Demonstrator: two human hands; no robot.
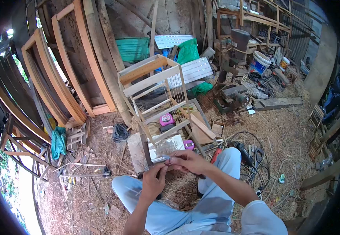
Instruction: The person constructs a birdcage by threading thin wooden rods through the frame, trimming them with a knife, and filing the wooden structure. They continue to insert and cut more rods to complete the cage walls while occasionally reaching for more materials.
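My left hand (pixel 154 181) is closed, its thumb and fingertips pinched together just above my knees. My right hand (pixel 190 161) meets it from the right, fingers bent and closed. Between the fingertips is a small, pale, thin piece (pixel 161 158); its kind is too small to make out. Directly beyond the hands stands a small wooden frame (pixel 151 82) with slats and thin rods. A white piece (pixel 160 150) lies low inside it. A pink tape measure (pixel 166 119) and a purple tape measure (pixel 188 144) rest around the frame.
Cables and a power tool (pixel 245 154) lie right of my knee, beside a red-handled item (pixel 216 155). Tall wooden frames (pixel 84 58) lean at left. A vise (pixel 232 103) stands among clutter farther back. Wood shavings cover the ground (pixel 277 135).
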